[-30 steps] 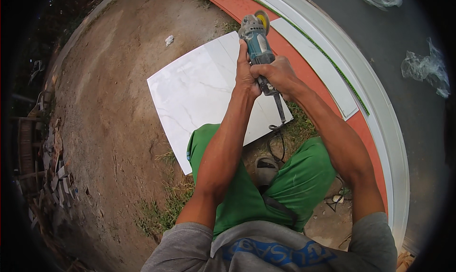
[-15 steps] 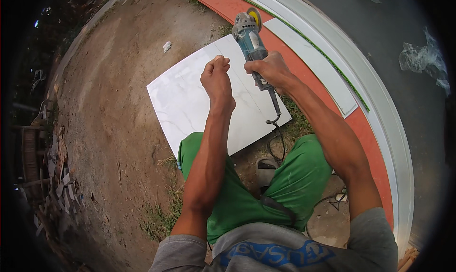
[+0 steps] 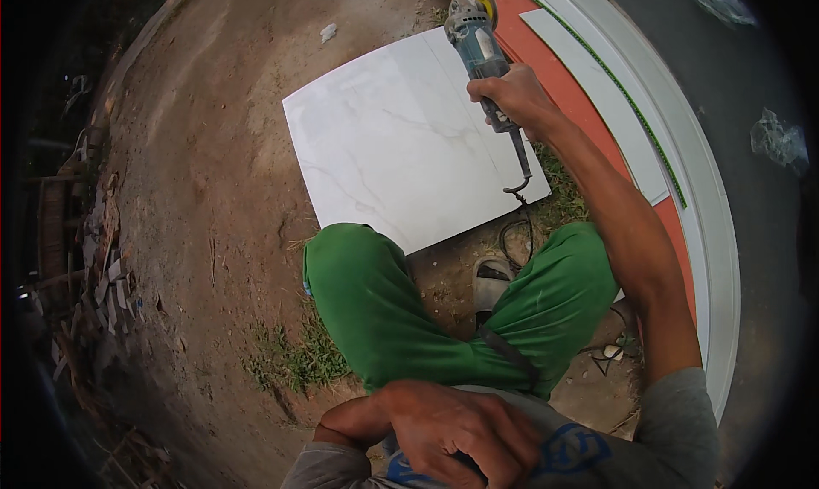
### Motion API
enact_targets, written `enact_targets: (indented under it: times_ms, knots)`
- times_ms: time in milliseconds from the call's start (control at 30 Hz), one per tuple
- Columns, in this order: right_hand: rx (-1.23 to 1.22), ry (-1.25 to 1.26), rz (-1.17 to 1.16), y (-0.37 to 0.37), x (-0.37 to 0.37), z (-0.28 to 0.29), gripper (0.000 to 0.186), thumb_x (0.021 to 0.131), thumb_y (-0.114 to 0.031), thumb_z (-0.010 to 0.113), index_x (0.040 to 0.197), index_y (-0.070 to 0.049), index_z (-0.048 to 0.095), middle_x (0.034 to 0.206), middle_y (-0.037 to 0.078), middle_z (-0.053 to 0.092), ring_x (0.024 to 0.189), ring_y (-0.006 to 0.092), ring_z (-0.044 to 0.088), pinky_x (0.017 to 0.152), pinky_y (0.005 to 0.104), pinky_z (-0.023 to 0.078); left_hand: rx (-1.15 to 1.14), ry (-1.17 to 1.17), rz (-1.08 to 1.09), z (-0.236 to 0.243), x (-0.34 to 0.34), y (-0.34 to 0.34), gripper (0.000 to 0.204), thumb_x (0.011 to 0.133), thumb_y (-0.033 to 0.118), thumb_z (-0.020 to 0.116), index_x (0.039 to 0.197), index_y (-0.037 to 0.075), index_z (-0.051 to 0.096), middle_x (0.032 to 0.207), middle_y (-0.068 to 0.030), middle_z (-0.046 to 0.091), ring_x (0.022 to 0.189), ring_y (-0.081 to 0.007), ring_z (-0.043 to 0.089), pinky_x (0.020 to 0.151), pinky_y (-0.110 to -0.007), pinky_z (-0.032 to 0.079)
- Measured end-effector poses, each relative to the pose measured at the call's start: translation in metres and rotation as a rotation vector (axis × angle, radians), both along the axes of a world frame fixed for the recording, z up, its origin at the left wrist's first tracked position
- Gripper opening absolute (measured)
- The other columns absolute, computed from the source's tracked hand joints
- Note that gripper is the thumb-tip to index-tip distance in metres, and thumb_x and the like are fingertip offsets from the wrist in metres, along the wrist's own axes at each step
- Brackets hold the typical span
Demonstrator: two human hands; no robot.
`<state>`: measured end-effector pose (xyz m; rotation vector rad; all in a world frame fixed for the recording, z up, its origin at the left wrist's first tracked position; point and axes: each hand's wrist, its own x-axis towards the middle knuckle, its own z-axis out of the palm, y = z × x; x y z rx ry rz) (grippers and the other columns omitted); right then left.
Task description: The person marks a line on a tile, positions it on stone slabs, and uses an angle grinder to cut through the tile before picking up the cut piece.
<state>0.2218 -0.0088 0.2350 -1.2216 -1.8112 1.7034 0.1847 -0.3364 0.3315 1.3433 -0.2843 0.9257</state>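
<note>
The right hand [image 3: 515, 99] grips the rear body of the angle grinder [image 3: 478, 49], with the disc [image 3: 487, 6] at the end farthest from the person and the cord [image 3: 521, 154] trailing back over the white, grey-veined slab [image 3: 384, 148]. The left hand [image 3: 456, 425], fingers curled, is positioned at the grey shirt [image 3: 682, 416]; contact cannot be determined.

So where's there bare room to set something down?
The white slab is bare from its left edge across to the angle grinder in the right hand. Brown dirt lies mostly open between that edge and the rubble. It's crowded by the grinder and cord, and on the red ledge, where a white strip lies.
</note>
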Motion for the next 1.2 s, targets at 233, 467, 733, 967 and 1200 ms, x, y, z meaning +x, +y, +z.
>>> enact_targets:
  times_ms: [233, 467, 733, 967, 1200]
  knots:
    - [0.061, -0.084, 0.066, -0.01, -0.033, -0.024, 0.03, 0.082, -0.031, 0.081, 0.089, -0.004, 0.07, 0.073, 0.003, 0.063, 0.06, 0.0149, 0.066, 0.054, 0.0319, 0.053, -0.335, -0.298, 0.711, 0.016, -0.064, -0.019, 0.026, 0.107, 0.025, 0.073, 0.115, 0.0, 0.071, 0.106, -0.0182, 0.075, 0.091, -0.0309, 0.071, 0.08, -0.04, 0.053]
    - [0.131, -0.145, 0.099, 0.012, -0.067, -0.036, 0.028, 0.086, -0.033, 0.081, 0.092, -0.007, 0.073, 0.077, 0.002, 0.066, 0.066, 0.0132, 0.069, 0.058, 0.0303, 0.055, -0.222, -0.722, 0.464, 0.013, -0.091, -0.045, 0.037, 0.104, 0.028, 0.078, 0.114, -0.008, 0.073, 0.107, -0.0242, 0.075, 0.091, -0.0328, 0.074, 0.076, -0.038, 0.058]
    - [0.302, -0.37, -0.014, 0.02, -0.108, -0.046, 0.03, 0.078, -0.031, 0.082, 0.085, -0.004, 0.073, 0.075, 0.006, 0.068, 0.056, 0.0151, 0.065, 0.051, 0.032, 0.053, -0.273, -0.82, 0.327, -0.006, -0.129, -0.038, 0.05, 0.101, 0.031, 0.083, 0.113, -0.017, 0.074, 0.108, -0.0311, 0.076, 0.09, -0.0349, 0.078, 0.071, -0.036, 0.064]
    - [0.322, -0.374, -0.016, 0.042, -0.145, -0.037, 0.025, 0.082, -0.021, 0.083, 0.074, -0.001, 0.071, 0.066, 0.009, 0.066, 0.055, 0.0189, 0.064, 0.051, 0.0362, 0.052, -0.357, -0.681, 0.397, -0.009, -0.126, -0.012, 0.062, 0.097, 0.034, 0.086, 0.114, -0.024, 0.072, 0.108, -0.0378, 0.076, 0.091, -0.0391, 0.081, 0.071, -0.04, 0.068]
    - [0.346, -0.26, 0.136, 0.104, -0.128, -0.148, 0.028, 0.076, -0.031, 0.081, 0.075, -0.004, 0.071, 0.073, 0.008, 0.069, 0.057, 0.0152, 0.062, 0.054, 0.0337, 0.051, -0.474, -0.323, 0.444, -0.021, -0.124, 0.035, 0.058, 0.101, 0.03, 0.08, 0.12, -0.024, 0.071, 0.115, -0.0408, 0.075, 0.105, -0.0456, 0.081, 0.083, -0.045, 0.068]
